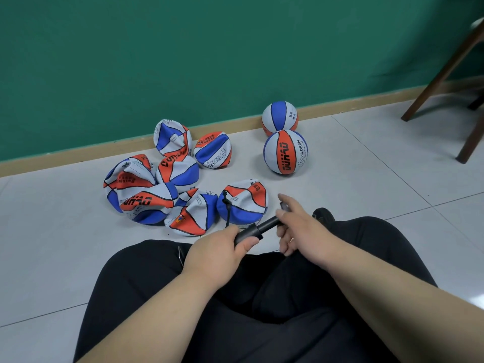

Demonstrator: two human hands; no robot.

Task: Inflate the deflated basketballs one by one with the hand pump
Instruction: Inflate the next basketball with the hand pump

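Pump, slim black plastic hand type [255, 230]: your left hand [220, 244] wraps fingers round its barrel; your right hand [301, 229] pinches its handle (black hose [227, 213] reaches the nearest deflated red-white-blue basketball [245, 205]).

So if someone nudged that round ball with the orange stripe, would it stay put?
Probably not: the inflated ball looks fully round and rests on smooth floor tiles, so it would likely roll. It probably feels firm, unlike the crumpled balls nearby. The second round ball sits close behind it and might get bumped.
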